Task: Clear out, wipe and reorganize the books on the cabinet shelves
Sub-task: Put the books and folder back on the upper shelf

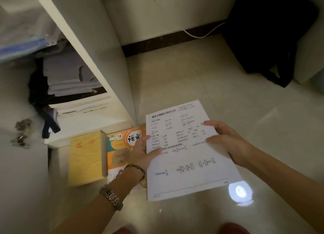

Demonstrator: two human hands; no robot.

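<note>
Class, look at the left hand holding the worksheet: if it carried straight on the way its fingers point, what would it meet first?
The left hand points up-right across the worksheet, toward the right hand; probably those fingers first, though depth is unclear.

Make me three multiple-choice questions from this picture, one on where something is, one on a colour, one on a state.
1. Where does the yellow book lie?
A. on the floor beside the orange textbook
B. on the top shelf
C. on the black bag

2. What colour is the bag by the wall?
A. white
B. black
C. red

3. How is the maths worksheet held?
A. by neither hand
B. by the left hand only
C. by both, right hand too

Answers: 1 A, they lie side by side below the cabinet; 2 B, it is dark throughout; 3 C, fingers grip both side edges.
</note>
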